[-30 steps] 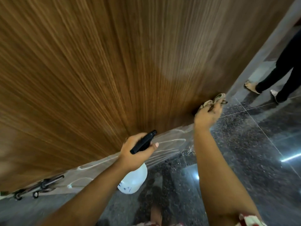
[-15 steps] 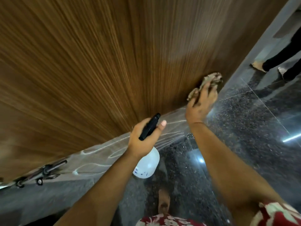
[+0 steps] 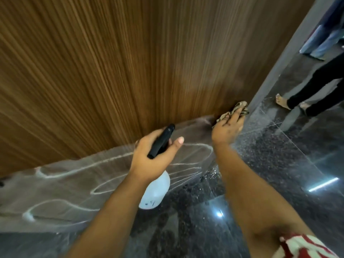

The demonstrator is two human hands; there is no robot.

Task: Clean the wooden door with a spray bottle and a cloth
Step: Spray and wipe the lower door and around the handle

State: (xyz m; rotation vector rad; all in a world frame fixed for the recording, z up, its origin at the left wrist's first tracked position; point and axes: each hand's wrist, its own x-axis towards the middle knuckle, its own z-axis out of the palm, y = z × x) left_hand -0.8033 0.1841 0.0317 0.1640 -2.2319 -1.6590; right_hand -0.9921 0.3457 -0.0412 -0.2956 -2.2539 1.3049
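Your right hand is pressing the crumpled tan cloth against the brown wooden door's bottom right corner — left hand is gripping the white spray bottle.

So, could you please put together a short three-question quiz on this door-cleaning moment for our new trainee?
1. True or false: the left hand grips the spray bottle by its black trigger head.
2. Where does the right hand press the cloth?
A. high on the wooden door
B. at the door's bottom right corner
C. flat on the dark floor
3. Fill in: the bottle's body is ____ in colour.

Key: 1 true; 2 B; 3 white.
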